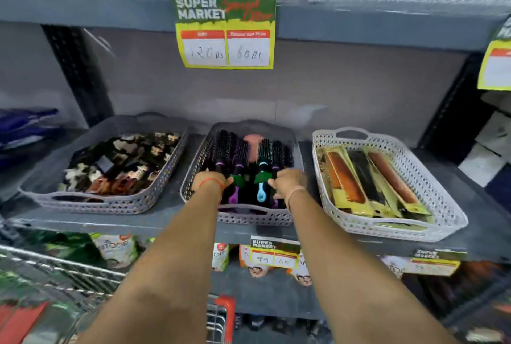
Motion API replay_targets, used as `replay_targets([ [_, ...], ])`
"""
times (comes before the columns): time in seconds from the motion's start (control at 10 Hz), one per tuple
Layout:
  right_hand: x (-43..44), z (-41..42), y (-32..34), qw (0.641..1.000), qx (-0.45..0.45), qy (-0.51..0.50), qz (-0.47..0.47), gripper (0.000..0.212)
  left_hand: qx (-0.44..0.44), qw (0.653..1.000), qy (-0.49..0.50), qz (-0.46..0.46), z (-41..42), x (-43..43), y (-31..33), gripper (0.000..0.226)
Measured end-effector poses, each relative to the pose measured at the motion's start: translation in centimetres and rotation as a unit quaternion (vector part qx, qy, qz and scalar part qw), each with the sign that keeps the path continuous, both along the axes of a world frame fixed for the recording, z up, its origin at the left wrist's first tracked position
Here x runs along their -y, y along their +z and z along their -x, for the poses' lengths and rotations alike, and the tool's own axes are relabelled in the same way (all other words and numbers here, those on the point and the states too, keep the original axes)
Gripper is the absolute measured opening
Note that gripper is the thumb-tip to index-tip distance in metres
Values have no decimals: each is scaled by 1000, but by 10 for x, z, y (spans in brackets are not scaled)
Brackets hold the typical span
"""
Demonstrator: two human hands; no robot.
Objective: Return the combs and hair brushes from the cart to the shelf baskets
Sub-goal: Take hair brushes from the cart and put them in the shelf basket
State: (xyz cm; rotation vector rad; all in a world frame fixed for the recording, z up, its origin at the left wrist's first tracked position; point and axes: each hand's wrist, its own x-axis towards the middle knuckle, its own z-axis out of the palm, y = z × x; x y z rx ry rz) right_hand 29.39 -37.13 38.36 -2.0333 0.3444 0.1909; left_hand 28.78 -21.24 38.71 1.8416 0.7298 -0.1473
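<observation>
A grey perforated basket [249, 216] in the middle of the shelf holds several round hair brushes [235, 150] lying side by side, among them a teal-handled one [262, 177], with a pink brush [253, 140] at the back. My left hand [211, 181] is curled over the handle of the leftmost round brush with the purple ring. My right hand [289, 181] rests with fingers bent around the handle of the rightmost purple-handled brush. To the right, a white basket [392, 230] contains packaged combs [356, 177].
A grey basket [91, 205] of hair clips stands at the left. A yellow-green price sign [225, 31] hangs from the shelf above, under white baskets. The wire cart [55, 269] with its red handle [225, 313] is below me at the left. Packaged goods fill the lower shelf.
</observation>
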Motion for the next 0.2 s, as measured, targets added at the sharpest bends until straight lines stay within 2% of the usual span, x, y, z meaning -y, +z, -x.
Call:
replay_targets([
  [0.1,-4,1,-1,999,-9,-11,49,43,-18,996,27,-82,-1,-3,-7,65],
  [0.2,-10,20,9,986,60,-44,150,34,36,990,19,-135,16,2,4,62],
])
